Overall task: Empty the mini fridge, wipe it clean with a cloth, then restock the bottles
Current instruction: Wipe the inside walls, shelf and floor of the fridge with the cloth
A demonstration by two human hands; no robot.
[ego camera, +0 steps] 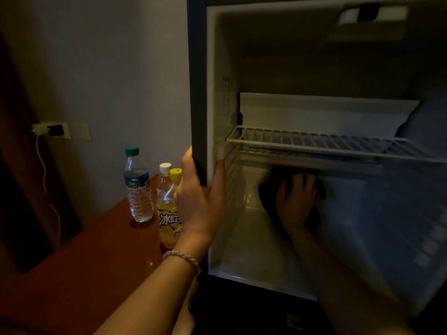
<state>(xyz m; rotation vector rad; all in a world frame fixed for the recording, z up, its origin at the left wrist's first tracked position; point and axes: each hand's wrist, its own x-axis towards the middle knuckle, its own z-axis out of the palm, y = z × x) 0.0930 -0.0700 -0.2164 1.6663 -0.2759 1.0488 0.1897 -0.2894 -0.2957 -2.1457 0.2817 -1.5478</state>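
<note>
The wiping step is in hand. The fridge [219, 97] stands emptied, and the right hand [295, 200] presses a dark cloth [266, 193] against the back wall under the wire shelf [314, 141], fingers curled over it. The left hand [199, 197] grips the fridge's left front edge, thumb inside. Three bottles [138, 187] wait on the red table [96, 250] just beside the fridge (one clear, two yellowish). Next, probably, the floor and side walls need passes before restocking.

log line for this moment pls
stage: wiping | left hand: grips fridge edge | right hand: presses cloth inside | bottles: out on table
</note>
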